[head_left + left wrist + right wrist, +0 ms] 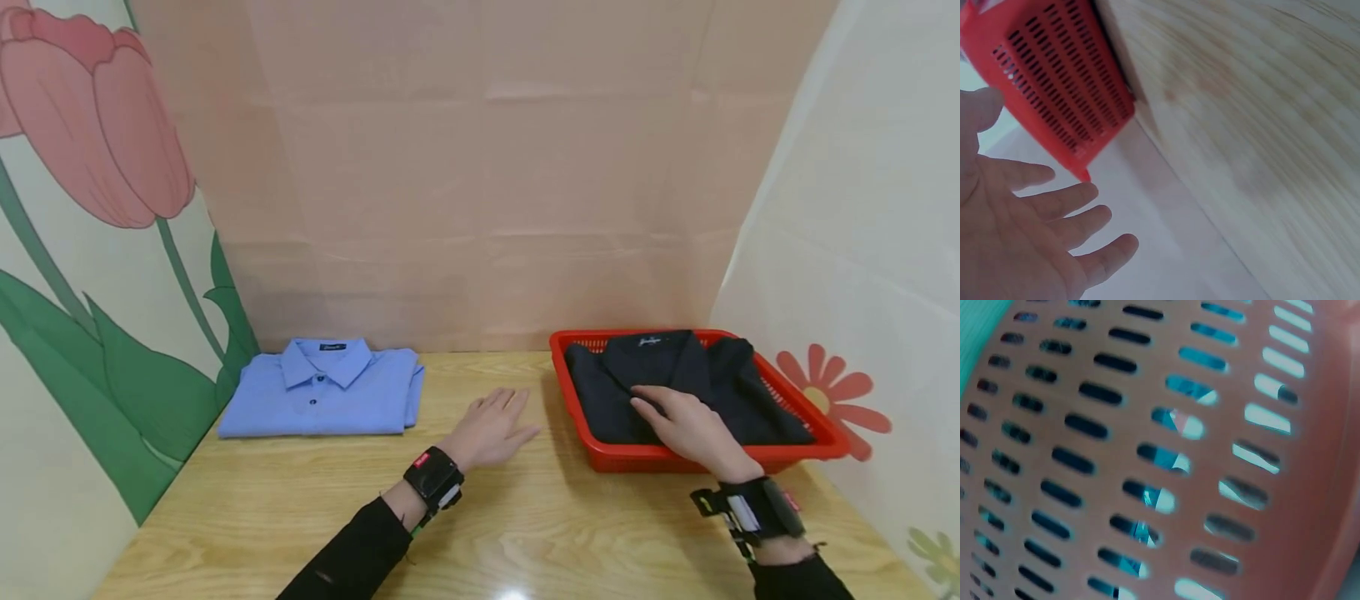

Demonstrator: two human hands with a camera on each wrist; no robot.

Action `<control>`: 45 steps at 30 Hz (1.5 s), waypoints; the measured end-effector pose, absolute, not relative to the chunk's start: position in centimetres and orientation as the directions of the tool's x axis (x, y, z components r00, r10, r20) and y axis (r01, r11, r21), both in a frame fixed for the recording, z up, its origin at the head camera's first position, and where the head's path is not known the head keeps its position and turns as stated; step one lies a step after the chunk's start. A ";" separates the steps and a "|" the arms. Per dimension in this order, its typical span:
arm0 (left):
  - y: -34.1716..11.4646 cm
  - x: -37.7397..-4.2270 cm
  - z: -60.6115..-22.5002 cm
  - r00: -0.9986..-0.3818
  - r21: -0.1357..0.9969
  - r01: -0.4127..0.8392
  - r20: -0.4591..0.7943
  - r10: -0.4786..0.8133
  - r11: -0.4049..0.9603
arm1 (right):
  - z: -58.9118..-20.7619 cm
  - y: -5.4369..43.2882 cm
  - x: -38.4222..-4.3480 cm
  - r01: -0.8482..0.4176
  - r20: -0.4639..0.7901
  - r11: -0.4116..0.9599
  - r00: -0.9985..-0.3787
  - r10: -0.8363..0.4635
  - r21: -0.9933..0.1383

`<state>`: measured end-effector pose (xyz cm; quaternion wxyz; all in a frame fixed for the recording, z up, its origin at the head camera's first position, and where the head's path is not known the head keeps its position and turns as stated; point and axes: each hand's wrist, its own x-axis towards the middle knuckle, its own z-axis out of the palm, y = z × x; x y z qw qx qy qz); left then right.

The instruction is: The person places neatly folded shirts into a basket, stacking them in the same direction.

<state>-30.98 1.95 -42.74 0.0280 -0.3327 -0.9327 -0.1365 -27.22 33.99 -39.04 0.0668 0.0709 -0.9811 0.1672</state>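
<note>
Left hand (491, 429) outstretched near basket (637, 460)

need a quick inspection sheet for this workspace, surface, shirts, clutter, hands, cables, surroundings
surface: wood-grain table, a bright glare spot at the near edge
job's things: folded blue shirt on the table at left; dark shirt inside the slotted red basket at right
clutter: nothing seen
left hand: fingers spread, holding nothing, between blue shirt and basket
right hand: over the dark shirt; contact cannot be told
cables: nothing seen for certain
surroundings: pinkish backdrop behind, painted tulip left, painted red flower right
</note>
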 end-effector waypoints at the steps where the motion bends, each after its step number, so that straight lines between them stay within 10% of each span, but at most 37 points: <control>1: 1.6 -31.0 -42.8 -0.776 0.227 0.630 0.146 0.613 0.743 | -39.1 33.8 -27.3 -0.162 0.157 0.935 -0.981 -0.117 -0.315; 36: -9.2 -31.2 -43.4 -0.814 0.325 0.580 0.276 0.511 0.747 | -39.4 24.5 -27.6 -0.455 0.461 0.868 -0.825 -0.327 -0.199; 45: -11.2 -31.9 -43.1 -0.837 0.375 0.545 0.297 0.460 0.750 | -39.6 20.0 -27.9 -0.488 0.323 0.854 -0.850 -0.416 -0.182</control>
